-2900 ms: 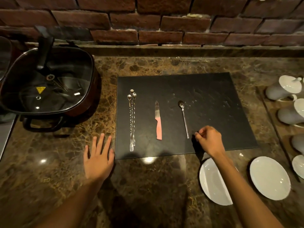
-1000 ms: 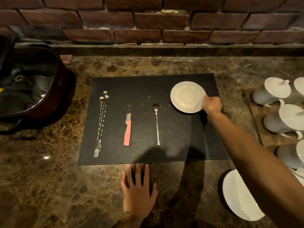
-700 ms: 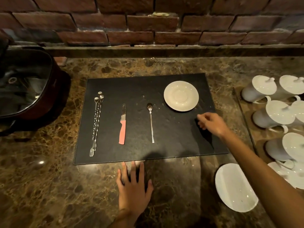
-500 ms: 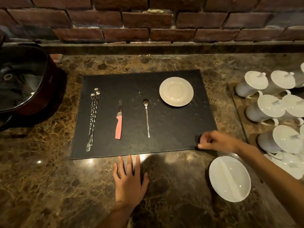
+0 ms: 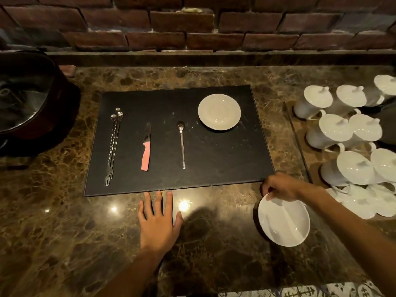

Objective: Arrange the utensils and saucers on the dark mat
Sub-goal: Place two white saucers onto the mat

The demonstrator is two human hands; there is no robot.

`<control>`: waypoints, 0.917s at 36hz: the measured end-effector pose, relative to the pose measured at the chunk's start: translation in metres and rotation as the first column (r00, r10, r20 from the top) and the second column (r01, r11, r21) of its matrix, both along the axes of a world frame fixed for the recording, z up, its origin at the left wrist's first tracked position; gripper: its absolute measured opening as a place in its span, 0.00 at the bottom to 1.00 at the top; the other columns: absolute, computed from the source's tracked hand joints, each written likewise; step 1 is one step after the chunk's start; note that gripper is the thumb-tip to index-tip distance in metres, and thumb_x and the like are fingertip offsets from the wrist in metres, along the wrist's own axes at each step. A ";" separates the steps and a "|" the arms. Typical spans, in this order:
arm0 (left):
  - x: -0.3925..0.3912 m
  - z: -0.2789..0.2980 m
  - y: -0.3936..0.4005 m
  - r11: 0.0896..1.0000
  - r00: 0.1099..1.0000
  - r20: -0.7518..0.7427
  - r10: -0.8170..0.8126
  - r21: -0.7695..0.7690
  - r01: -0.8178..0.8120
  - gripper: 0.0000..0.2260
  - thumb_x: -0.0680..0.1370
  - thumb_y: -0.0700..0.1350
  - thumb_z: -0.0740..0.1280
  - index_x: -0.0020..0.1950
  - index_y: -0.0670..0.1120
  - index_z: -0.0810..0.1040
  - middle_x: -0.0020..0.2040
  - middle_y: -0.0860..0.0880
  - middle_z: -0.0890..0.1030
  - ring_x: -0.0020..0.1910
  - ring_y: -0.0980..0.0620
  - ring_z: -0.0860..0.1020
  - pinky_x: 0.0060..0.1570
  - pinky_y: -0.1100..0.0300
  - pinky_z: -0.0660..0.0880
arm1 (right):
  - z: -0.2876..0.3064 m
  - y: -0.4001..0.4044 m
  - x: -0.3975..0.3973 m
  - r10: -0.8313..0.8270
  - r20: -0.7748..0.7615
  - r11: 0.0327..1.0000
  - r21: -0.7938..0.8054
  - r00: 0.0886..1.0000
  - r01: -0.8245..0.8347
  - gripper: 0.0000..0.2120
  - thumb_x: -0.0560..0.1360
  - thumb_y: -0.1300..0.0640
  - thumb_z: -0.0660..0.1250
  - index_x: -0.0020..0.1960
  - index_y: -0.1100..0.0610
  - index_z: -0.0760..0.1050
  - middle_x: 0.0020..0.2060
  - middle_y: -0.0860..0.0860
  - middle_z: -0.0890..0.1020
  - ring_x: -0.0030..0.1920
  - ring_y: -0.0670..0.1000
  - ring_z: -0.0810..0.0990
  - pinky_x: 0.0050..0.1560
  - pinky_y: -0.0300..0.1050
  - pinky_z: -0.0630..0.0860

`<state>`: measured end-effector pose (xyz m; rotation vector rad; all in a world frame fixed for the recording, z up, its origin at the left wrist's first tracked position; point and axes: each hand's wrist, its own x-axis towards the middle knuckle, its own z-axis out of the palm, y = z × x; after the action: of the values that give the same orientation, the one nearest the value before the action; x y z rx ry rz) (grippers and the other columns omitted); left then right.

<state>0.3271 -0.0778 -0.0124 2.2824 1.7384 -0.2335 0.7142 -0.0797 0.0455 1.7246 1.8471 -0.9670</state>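
My right hand [image 5: 280, 186] pinches rim of saucer [image 5: 284, 224] on desk [image 5: 64, 232]; left hand [image 5: 158, 224] lies flat, fingers spread, just below mat [image 5: 214, 159].

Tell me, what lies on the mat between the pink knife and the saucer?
In the head view, one long spoon lies between the pink knife and the saucer on the dark mat, its bowl pointing toward the wall. It touches neither.
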 end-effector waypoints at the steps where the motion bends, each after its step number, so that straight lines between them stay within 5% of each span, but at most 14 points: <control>1: 0.000 0.000 0.000 1.000 1.000 -0.007 0.002 0.006 -0.002 0.31 0.80 0.60 0.51 0.78 0.46 0.69 0.75 0.38 0.72 0.77 0.31 0.64 0.73 0.33 0.64 | 0.000 0.002 0.000 -0.007 -0.007 1.000 0.012 1.000 0.007 0.06 0.76 0.56 0.68 0.50 0.50 0.83 0.49 0.47 0.83 0.48 0.46 0.78 0.52 0.39 0.76; 11: 0.000 0.001 0.000 1.000 0.999 -0.034 -0.003 0.018 0.003 0.31 0.79 0.60 0.51 0.77 0.47 0.70 0.74 0.39 0.74 0.76 0.31 0.66 0.73 0.34 0.65 | 0.002 0.041 -0.004 -0.401 -0.192 0.874 0.212 0.896 0.437 0.04 0.77 0.56 0.69 0.50 0.55 0.80 0.41 0.50 0.81 0.43 0.49 0.78 0.43 0.43 0.74; 15: -0.002 -0.001 0.001 1.000 0.999 -0.048 -0.018 0.019 0.018 0.31 0.80 0.61 0.51 0.78 0.47 0.69 0.74 0.39 0.73 0.77 0.31 0.66 0.73 0.34 0.64 | -0.002 0.059 -0.012 -0.546 -0.279 0.745 0.269 0.790 0.610 0.04 0.77 0.56 0.68 0.49 0.55 0.80 0.41 0.52 0.82 0.44 0.53 0.79 0.48 0.52 0.78; 19: -0.004 -0.006 0.001 0.999 0.998 -0.048 -0.044 0.023 0.045 0.31 0.80 0.61 0.52 0.77 0.46 0.70 0.74 0.38 0.74 0.76 0.30 0.66 0.73 0.34 0.62 | -0.010 0.073 -0.019 -0.664 -0.365 0.602 0.259 0.653 0.756 0.05 0.78 0.57 0.67 0.45 0.57 0.80 0.35 0.52 0.79 0.39 0.53 0.77 0.42 0.49 0.74; 26: -0.006 -0.013 0.002 0.996 0.995 -0.059 -0.085 0.016 0.086 0.31 0.80 0.61 0.54 0.77 0.45 0.70 0.72 0.36 0.75 0.75 0.28 0.67 0.72 0.34 0.60 | -0.024 0.086 -0.019 -0.780 -0.458 0.397 0.167 0.428 0.902 0.04 0.76 0.58 0.70 0.44 0.58 0.81 0.42 0.57 0.84 0.44 0.57 0.84 0.49 0.57 0.83; 33: -0.008 -0.018 0.001 0.997 0.997 -0.028 -0.078 0.023 0.078 0.30 0.80 0.59 0.57 0.77 0.45 0.70 0.72 0.35 0.75 0.75 0.28 0.67 0.72 0.32 0.63 | -0.032 0.080 -0.025 -0.793 -0.501 0.304 0.169 0.348 0.937 0.07 0.74 0.56 0.72 0.38 0.53 0.81 0.38 0.54 0.84 0.43 0.55 0.84 0.46 0.55 0.84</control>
<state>0.3194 -0.0764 -0.0307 2.3777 1.6753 -0.2607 0.6895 0.0007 0.0137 3.2354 1.1420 -1.3341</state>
